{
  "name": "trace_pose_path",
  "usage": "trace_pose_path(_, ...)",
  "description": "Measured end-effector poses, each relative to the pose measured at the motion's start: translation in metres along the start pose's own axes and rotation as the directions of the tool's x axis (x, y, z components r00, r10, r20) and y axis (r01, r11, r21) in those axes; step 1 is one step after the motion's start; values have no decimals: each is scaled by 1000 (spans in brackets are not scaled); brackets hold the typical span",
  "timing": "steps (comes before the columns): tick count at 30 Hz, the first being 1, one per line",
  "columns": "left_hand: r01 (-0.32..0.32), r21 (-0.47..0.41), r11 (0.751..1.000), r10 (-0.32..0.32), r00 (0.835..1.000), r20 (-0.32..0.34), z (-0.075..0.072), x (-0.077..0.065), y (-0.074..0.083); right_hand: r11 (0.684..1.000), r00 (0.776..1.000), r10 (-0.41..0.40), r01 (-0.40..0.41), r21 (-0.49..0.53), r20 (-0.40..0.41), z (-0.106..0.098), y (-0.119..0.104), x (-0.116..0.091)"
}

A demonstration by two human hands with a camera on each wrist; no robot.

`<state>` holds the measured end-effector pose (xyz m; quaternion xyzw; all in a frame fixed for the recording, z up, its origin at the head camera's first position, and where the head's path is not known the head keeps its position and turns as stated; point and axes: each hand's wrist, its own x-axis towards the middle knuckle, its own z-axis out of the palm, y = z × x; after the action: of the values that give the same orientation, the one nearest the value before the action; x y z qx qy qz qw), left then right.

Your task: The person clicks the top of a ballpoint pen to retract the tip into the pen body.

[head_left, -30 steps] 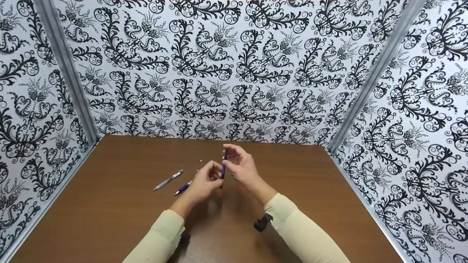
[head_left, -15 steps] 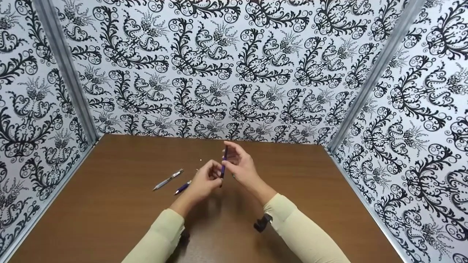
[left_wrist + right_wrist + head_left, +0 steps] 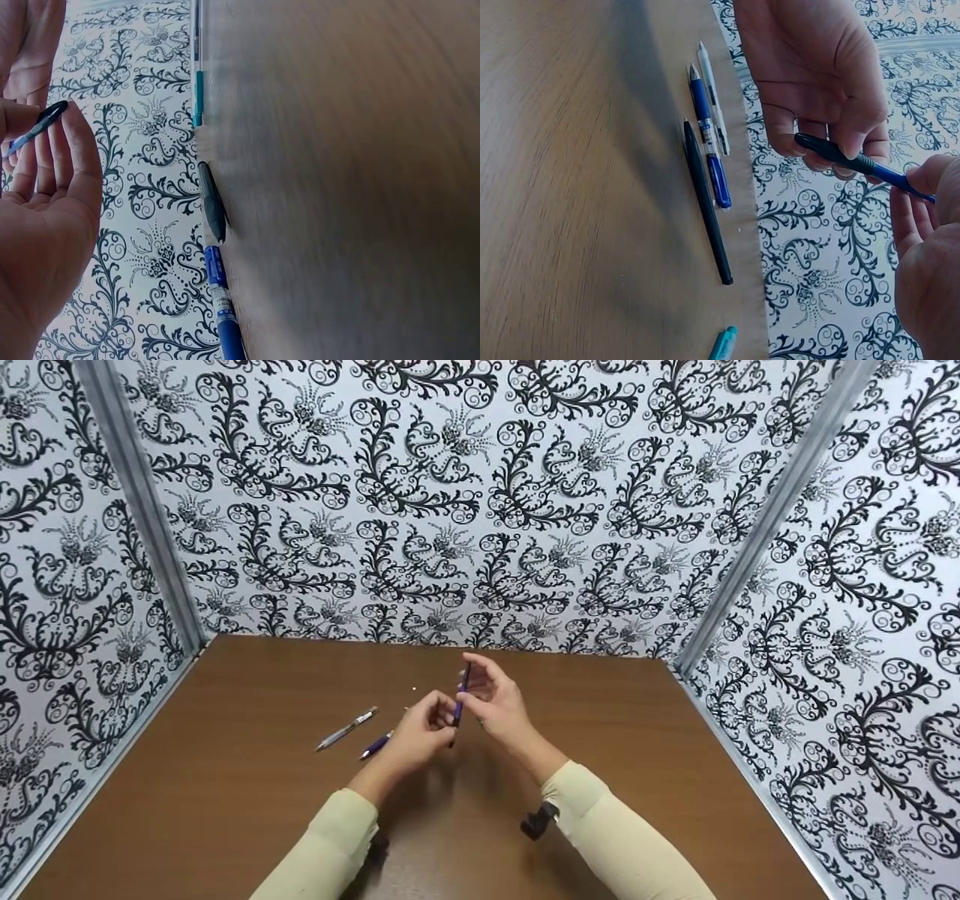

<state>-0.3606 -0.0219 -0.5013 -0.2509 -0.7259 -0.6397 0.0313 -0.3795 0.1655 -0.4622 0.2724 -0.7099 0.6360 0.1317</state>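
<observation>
Over the table (image 3: 637, 727), left hand (image 3: 418, 733) below right hand (image 3: 501, 706) on one pen (image 3: 881, 172).

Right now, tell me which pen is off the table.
The blue-and-black pen, pinched between the fingers of both the left hand and the right hand; the other pens lie on the table.

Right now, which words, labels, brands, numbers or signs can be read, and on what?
No text reads clearly enough to quote.
Blue pen: printing on its label, too small and blurred to read.
Teal pen: dark marking along its barrel, too blurred to read.
Pale pen: any marks too small to read.
Held pen and black pen: no lettering visible.
</observation>
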Motion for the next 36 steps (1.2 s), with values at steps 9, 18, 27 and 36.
trace_pose_path(9,9,28,1000,-9,1000,-18,-1,-1,3,1000,1000,-7,7,-8,-7,0,1,-1)
trace_pose_path(18,15,37,999,-15,1000,-11,-3,-1,1,1000,1000,21,-21,-19,-4,0,1,-1)
trace_pose_path(27,20,86,996,-20,1000,4,-15,-1,-2,989,998,63,-59,-138,23,-5,4,-6)
trace_pose_path(36,26,196,980,-24,1000,-12,-28,-4,-2,934,997,18,12,-357,81,-8,9,-9)
